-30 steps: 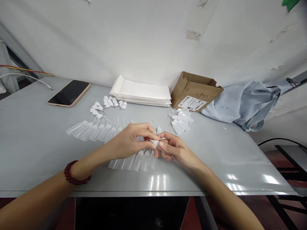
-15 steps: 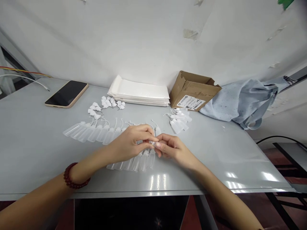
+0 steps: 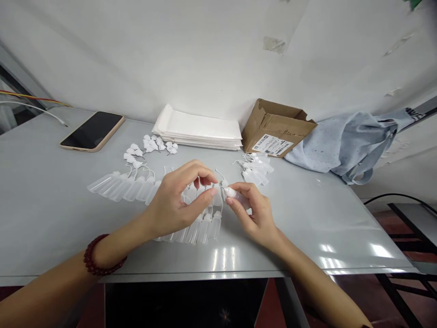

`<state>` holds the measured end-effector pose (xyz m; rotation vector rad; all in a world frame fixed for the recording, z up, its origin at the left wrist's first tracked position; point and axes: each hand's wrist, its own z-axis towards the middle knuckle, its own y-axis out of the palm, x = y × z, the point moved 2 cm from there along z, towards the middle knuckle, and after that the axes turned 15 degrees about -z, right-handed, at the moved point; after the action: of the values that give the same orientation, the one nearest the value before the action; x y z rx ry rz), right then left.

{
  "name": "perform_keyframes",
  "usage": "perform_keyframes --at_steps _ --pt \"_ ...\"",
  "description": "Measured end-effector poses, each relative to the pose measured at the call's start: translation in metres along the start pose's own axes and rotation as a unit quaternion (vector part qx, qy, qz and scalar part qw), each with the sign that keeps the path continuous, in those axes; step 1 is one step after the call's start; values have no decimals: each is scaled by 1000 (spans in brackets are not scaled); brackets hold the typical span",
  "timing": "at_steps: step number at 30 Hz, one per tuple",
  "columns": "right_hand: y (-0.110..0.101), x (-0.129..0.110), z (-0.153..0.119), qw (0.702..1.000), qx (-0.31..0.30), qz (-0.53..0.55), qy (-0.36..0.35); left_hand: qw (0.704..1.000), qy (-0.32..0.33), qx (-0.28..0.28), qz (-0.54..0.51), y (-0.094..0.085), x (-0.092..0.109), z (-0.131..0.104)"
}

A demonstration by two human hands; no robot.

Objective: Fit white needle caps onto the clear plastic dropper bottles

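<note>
The right hand point(image 3: 254, 212) is pinching a bottle point(image 3: 239, 197) above the worktop point(image 3: 300, 228); the left hand point(image 3: 180, 198) is hovering just beside it, its fingers point(image 3: 205, 200) parted, over other bottles point(image 3: 205, 228).

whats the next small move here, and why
Probably the right hand should lay its bottle with the heap of bottles near the cardboard box: its white top looks fitted, the left hand is open, and that heap lies close by.
</note>
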<state>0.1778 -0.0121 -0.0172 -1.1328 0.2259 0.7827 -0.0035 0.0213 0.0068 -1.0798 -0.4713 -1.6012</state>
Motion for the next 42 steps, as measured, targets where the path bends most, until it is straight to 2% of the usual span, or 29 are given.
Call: perform_keyframes --at_steps 4,6,10,17,21,26,28,31,36,39,42 --pt "2 -2 -3 992 60 -76 -78 997 -63 -35 -16 4 -4 -3" --pt "3 -2 -4 987 77 -96 -106 995 -74 -58 -11 7 -5 -3" --pt "5 0 -5 977 90 -114 -155 994 -73 -84 -14 10 -5 -3" --pt "11 3 -5 967 87 -126 -202 991 -90 -97 -20 15 -6 -4" --pt "8 3 -4 977 61 -108 -173 992 -80 -95 -16 15 -6 -3" --pt "3 3 -1 996 -54 -26 -64 991 -86 -105 -22 14 -11 -3" --pt "2 3 -1 996 -70 -12 -48 988 -104 -110 -27 13 -11 -2" --pt "4 3 0 996 -48 -35 -72 981 -146 -117 -44 12 -10 1" --pt "10 2 -2 979 11 -118 -165 957 -252 -110 -94 10 -11 2" --pt "13 3 -3 977 9 -130 -166 946 -281 -116 -113 10 -15 1" --pt "13 6 -3 985 -23 -110 -134 950 -269 -120 -100 9 -18 1"
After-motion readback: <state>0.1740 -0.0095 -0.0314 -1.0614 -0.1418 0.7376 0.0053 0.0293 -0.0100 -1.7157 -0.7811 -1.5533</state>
